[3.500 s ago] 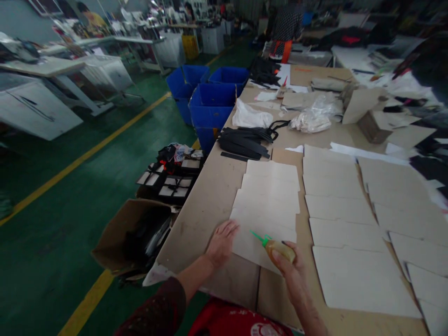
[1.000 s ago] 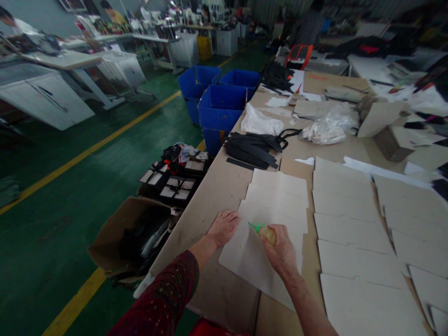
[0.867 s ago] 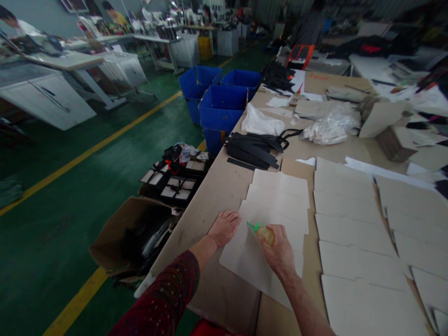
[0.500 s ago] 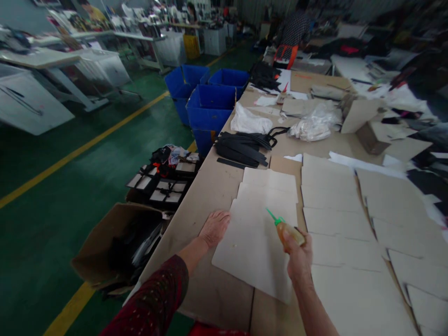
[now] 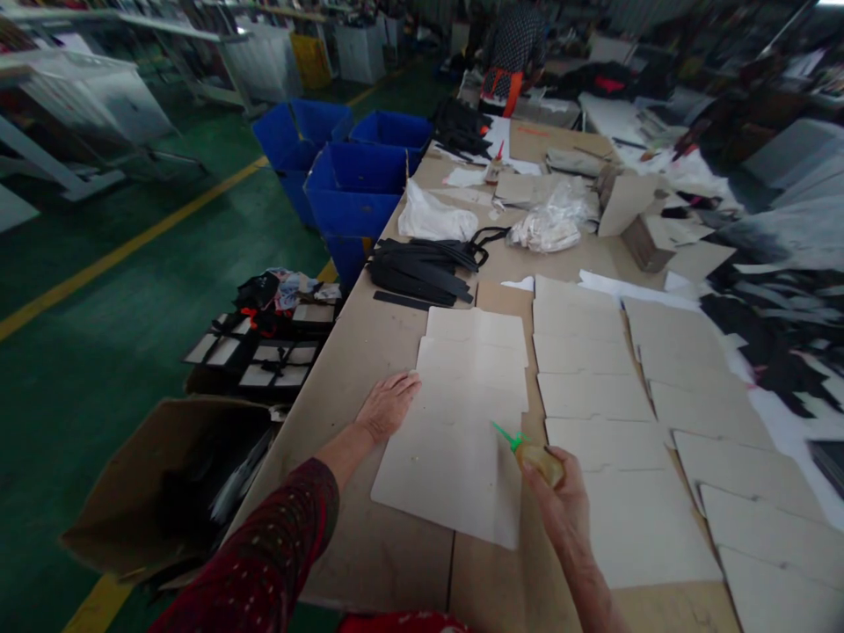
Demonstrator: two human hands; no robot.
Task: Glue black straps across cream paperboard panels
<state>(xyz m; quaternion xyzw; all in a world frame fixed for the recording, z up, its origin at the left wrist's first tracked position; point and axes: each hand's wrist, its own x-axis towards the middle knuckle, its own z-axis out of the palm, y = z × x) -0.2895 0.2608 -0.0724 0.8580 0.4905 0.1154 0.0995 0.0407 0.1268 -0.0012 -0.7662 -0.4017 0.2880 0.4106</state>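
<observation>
My left hand (image 5: 386,406) lies flat with fingers spread on the left edge of the nearest pale card sheet (image 5: 448,475), pressing it to the worktable (image 5: 369,545). My right hand (image 5: 560,505) is closed around a small amber glue bottle (image 5: 541,459) with a green nozzle that points up and left over the sheet's right edge. More pale sheets overlap in a column (image 5: 475,352) beyond this one.
Two further columns of card sheets (image 5: 593,387) cover the table to the right. Black straps (image 5: 422,268), plastic bags (image 5: 550,224) and card pieces lie farther back. Blue bins (image 5: 356,189) and an open cardboard box (image 5: 164,483) stand on the green floor at left. A person stands at the far end.
My right hand has lifted the glue bottle off the sheet's middle and drawn it right and back toward me. The left hand has stayed on the sheet's edge; the view has swung right.
</observation>
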